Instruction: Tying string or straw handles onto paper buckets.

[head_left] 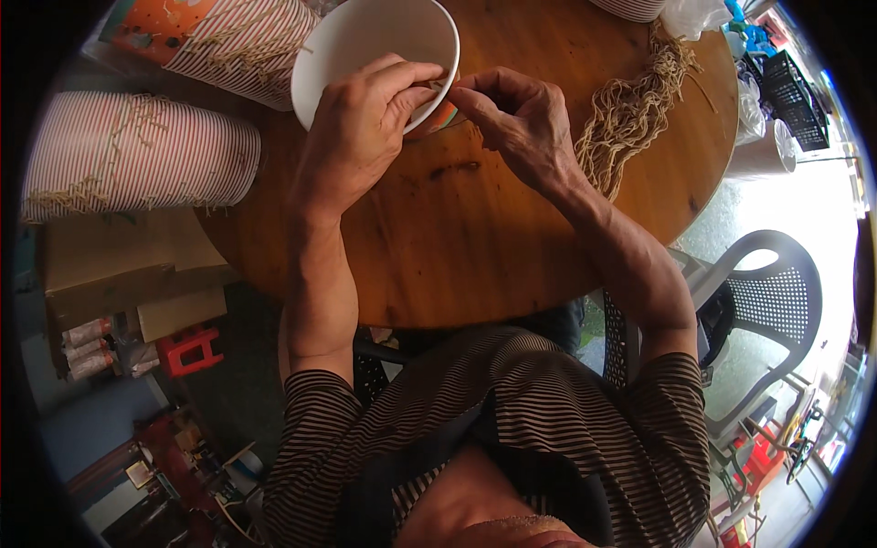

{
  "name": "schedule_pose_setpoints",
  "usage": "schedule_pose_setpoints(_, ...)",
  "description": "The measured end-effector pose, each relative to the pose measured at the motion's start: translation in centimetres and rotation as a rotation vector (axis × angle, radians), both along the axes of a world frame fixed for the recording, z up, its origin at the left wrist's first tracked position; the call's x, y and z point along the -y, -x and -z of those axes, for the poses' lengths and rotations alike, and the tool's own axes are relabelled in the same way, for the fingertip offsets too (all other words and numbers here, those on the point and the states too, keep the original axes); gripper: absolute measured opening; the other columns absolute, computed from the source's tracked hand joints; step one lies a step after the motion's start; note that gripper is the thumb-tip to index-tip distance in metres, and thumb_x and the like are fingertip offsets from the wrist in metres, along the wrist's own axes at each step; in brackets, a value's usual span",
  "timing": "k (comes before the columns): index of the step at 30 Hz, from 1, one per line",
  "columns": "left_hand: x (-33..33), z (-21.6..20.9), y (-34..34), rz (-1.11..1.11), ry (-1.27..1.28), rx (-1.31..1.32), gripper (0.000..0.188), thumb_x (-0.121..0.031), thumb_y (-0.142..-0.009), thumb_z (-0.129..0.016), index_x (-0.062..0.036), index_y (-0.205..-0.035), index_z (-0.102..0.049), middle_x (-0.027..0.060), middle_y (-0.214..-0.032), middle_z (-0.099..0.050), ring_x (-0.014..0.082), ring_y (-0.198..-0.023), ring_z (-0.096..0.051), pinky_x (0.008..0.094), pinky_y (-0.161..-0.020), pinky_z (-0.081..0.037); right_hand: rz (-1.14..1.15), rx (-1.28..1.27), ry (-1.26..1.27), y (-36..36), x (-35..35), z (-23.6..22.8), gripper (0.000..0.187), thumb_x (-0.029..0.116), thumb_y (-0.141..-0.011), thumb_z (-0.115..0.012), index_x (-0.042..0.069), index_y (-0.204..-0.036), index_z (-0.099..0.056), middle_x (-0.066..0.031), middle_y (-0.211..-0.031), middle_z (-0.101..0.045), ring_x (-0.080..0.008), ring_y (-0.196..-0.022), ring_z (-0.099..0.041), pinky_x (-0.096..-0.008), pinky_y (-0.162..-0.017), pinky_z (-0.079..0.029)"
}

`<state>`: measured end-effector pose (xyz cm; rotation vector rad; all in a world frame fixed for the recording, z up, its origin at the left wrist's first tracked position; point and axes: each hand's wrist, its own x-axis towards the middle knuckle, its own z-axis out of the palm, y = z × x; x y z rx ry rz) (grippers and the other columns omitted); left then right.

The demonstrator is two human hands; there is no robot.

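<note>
A large white paper bucket (375, 35) lies tilted at the far edge of the round wooden table, its wide mouth facing me. My left hand (356, 123) reaches over the rim, thumb and fingers closed at its right side, gripping the wall. Just outside that same spot, my right hand (523, 119) is in a pinch, its fingertips close to the rim. Whatever is between those fingertips is too small to make out. A loose bundle of tan twisted cords (630, 119) lies on the table to the right of my right hand.
Nested striped paper buckets with cord handles form one stack (151, 151) at the left and another (251, 50) behind it. More buckets (632, 7) stand at the far right. A grey plastic chair (772, 283) and a black crate (795, 100) are beyond the table (438, 265).
</note>
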<state>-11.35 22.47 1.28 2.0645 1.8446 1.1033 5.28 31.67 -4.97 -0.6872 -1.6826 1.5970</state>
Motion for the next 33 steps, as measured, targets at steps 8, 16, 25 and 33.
schedule_pose_setpoints(8, -0.7, -0.7, -0.5, -0.052, 0.084, -0.007, 0.009, -0.004, -0.096, -0.062, 0.0015, -0.099, -0.069, 0.0149, -0.084, -0.07, 0.0272, -0.075, -0.07, 0.0349, -0.066, -0.053, -0.002, -0.001, 0.015, -0.1, -0.3, -0.1, 0.026, 0.024, -0.093, -0.075, -0.002, -0.098, -0.074, -0.001, -0.079, -0.071, -0.0032, -0.07, -0.058, -0.0229, -0.06, -0.047)
schedule_pose_setpoints(16, -0.5, -0.7, 0.0, -0.171, -0.029, 0.128, 0.014, -0.01, -0.102, -0.057, 0.002, -0.096, -0.062, 0.0129, -0.081, -0.07, 0.0202, -0.069, -0.068, 0.0334, -0.063, -0.052, -0.139, -0.025, 0.127, -0.1, -0.7, -0.3, 0.028, 0.026, -0.096, -0.07, 0.0, -0.103, -0.072, -0.0002, -0.078, -0.066, -0.0048, -0.064, -0.056, -0.0227, -0.057, -0.048)
schedule_pose_setpoints(25, 0.3, -1.4, -0.4, 0.043, -0.13, 0.493, 0.018, -0.013, -0.108, -0.048, 0.0009, -0.104, -0.058, 0.0125, -0.1, -0.071, 0.0125, -0.089, -0.064, 0.0263, -0.081, -0.052, -0.35, -0.109, 0.212, -0.5, -0.5, -0.6, 0.029, 0.03, -0.099, -0.066, 0.001, -0.101, -0.072, -0.0021, -0.083, -0.071, -0.0055, -0.068, -0.06, -0.0225, -0.058, -0.049)
schedule_pose_setpoints(33, 1.9, 0.0, -2.4, 0.07, -0.08, 0.473, 0.015, -0.01, -0.107, -0.049, -0.0006, -0.096, -0.055, 0.0059, -0.079, -0.066, 0.0118, -0.075, -0.064, 0.0254, -0.071, -0.053, -0.327, -0.302, 0.367, -0.8, -1.1, -0.3, 0.023, 0.024, -0.1, -0.062, 0.003, -0.096, -0.071, -0.0015, -0.084, -0.068, -0.0086, -0.078, -0.062, -0.0272, -0.08, -0.052)
